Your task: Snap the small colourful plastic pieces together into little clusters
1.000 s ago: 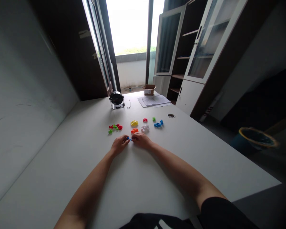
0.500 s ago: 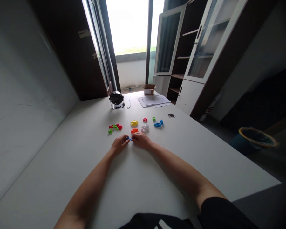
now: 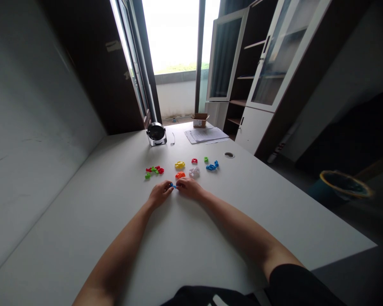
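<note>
Between my fingertips is a small blue plastic piece (image 3: 174,185), partly hidden by both hands. My left hand (image 3: 161,192) pinches its left side, and my right hand (image 3: 188,187) has closed on its right side. Just beyond my right hand lie an orange piece (image 3: 180,174) and a cluster of white pieces (image 3: 194,171). Farther off are a yellow cluster (image 3: 179,165), a red piece (image 3: 194,160), a green piece (image 3: 206,159) and a blue cluster (image 3: 212,166). Red and green pieces (image 3: 155,169) lie past my left hand, with a green piece (image 3: 147,175) near them.
The white table (image 3: 178,246) has a wall along its left. At the back stand a round black device (image 3: 156,133), a stack of papers (image 3: 207,134) and an open cardboard box (image 3: 200,120). A round cable hole (image 3: 229,155) is at the right; a bin (image 3: 341,187) is on the floor.
</note>
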Motion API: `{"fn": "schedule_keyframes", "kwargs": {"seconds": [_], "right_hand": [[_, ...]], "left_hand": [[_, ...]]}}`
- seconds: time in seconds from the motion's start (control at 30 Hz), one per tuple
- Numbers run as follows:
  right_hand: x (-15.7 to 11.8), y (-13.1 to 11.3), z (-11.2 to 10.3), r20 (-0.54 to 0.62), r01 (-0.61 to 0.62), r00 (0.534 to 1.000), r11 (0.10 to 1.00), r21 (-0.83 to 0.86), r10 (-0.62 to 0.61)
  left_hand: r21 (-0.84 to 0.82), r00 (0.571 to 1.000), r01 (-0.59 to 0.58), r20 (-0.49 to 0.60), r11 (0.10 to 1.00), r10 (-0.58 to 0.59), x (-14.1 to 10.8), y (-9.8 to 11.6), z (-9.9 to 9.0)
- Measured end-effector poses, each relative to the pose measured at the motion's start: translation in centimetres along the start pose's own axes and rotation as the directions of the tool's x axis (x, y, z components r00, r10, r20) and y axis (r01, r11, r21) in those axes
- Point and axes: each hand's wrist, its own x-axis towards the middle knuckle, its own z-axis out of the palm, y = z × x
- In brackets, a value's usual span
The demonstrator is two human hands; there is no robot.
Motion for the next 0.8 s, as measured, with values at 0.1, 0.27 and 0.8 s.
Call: {"fn": "schedule_keyframes", "kwargs": {"seconds": [0.1,0.27,0.8], "right_hand": [[-0.01,0.07,0.11,-0.004,-0.003,1.0,1.0,-0.008,0.003],[-0.03,0.12,0.08,0.006,-0.002,1.0,1.0,-0.003,0.002],[-0.03,0.04,-0.1,0.01,0.009,1.0,1.0,0.006,-0.009]], "left_hand": [[-0.005,1.0,-0.01,-0.005,1.0,0.01,0.0,-0.05,0.0],[-0.013,1.0,-0.01,-0.003,1.0,0.01,-0.02,-0.09,0.0],[-0.011,1.0,0.016,0.014,1.0,-0.016,-0.06,0.34,-0.25]]}}
